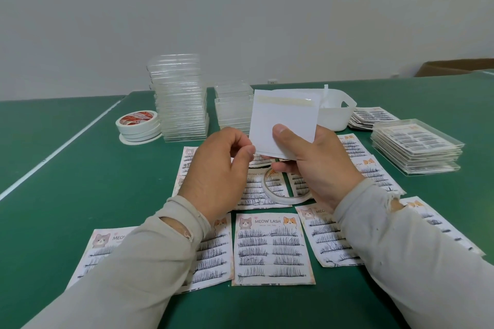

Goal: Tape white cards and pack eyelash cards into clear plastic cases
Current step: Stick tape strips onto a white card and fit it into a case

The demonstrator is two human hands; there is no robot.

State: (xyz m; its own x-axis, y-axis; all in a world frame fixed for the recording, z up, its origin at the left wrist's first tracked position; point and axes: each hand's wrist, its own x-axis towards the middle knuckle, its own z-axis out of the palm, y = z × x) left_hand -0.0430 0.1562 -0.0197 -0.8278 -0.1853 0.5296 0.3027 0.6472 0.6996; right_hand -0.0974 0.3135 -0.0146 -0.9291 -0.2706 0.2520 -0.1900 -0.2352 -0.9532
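Observation:
My right hand point(315, 165) holds a small stack of white cards point(286, 120) upright above the table, thumb on the front. A strip of pale tape point(284, 101) runs across the top of the front card. My left hand point(216, 168) has its fingers curled, with thumb and forefinger pinching the cards' lower left edge. Under both hands a thin roll of tape point(283, 196) lies on several "MEOW LASH" eyelash cards point(271, 248) spread over the green table. Two stacks of clear plastic cases point(181, 99) stand behind.
A pile of tape rolls point(139, 125) sits at the back left. At the right are a white plastic bin point(338, 112), a heap of eyelash cards point(370, 117) and a stack of filled cases point(417, 147). A cardboard box point(454, 67) is at the far right.

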